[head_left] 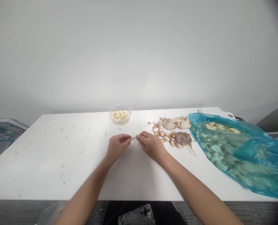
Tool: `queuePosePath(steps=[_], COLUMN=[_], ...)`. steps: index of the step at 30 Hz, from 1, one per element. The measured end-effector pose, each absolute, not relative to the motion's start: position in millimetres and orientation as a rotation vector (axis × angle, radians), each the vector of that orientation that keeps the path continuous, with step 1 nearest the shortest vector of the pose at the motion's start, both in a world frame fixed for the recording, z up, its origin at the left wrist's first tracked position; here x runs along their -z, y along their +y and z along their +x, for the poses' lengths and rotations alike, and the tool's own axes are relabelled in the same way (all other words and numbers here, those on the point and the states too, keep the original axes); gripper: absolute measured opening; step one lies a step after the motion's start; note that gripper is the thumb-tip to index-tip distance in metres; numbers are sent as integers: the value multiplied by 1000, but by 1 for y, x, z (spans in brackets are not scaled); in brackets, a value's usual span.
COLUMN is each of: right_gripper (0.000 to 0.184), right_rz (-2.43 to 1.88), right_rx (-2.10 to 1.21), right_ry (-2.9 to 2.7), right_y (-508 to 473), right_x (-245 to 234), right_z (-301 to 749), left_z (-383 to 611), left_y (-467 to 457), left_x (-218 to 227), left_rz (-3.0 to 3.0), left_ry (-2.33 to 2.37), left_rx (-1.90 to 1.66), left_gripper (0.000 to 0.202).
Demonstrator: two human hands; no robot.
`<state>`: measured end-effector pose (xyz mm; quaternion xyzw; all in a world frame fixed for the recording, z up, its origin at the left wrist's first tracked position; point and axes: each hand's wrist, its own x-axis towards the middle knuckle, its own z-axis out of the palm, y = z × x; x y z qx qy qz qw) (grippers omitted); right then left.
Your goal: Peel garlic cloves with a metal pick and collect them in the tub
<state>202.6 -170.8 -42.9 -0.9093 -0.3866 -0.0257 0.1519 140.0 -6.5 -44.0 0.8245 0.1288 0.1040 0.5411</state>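
Between the thumb and fingertips of my left hand (pixel 119 146) is a small pale garlic clove (pixel 132 138). My right hand (pixel 150 144) pinches a short, thin metal tool (pixel 135 137) whose tip meets the clove; its handle is hidden in my fingers. Both hands are held close together over the white table. Just right of my right hand lie several unpeeled garlic cloves (pixel 167 137), with garlic bulbs (pixel 170 124) behind them and a darker bulb (pixel 183 138) with a stem. Beyond my hands stands a clear round bowl (pixel 119 121) holding peeled cloves.
A large translucent blue plastic bag (pixel 251 156) full of pale clove-like pieces covers the table's right side. Skin flakes dot the white table (pixel 47 156). A wall rises behind the table's far edge. A phone (pixel 137 215) rests on my lap below the front edge.
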Motion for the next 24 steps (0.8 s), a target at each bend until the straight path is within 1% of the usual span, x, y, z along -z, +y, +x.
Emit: queuePosePath(steps=[8, 16, 24], right_gripper=[29, 30, 29], right_rz=[-2650, -2534, -2557], right_rx=[19, 161, 97], right_ry=[-1108, -1087, -1133], right_y=[-170, -174, -172], right_x=[38, 41, 45], right_z=[202, 206, 205], left_z=[140, 140, 139], left_y=[-8, -8, -8], left_x=[43, 44, 43], left_rz=[2043, 2037, 1969], left_ry=[288, 299, 304], left_rx=[-306, -295, -250], left_gripper=[19, 19, 21])
